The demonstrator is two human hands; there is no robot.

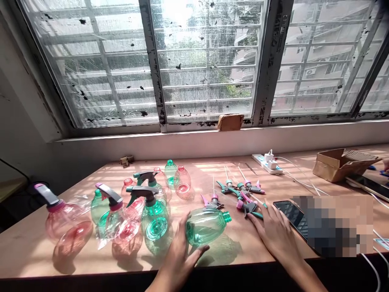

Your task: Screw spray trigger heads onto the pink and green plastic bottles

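My left hand is closed around a clear green spray bottle, which lies tilted on its side with its open threaded neck to the right. My right hand has its fingers and thumb around a grey and teal trigger spray head at the near edge of a loose pile. In that pile lie more spray heads in grey, teal and pink, some with thin dip tubes pointing away. Another pink and grey spray head rests just behind the green bottle.
Left stand pink bottles and green bottles, several with spray heads fitted. Uncapped bottles stand behind. A phone lies beside my right hand. Farther off are a power strip, cables and an open cardboard box.
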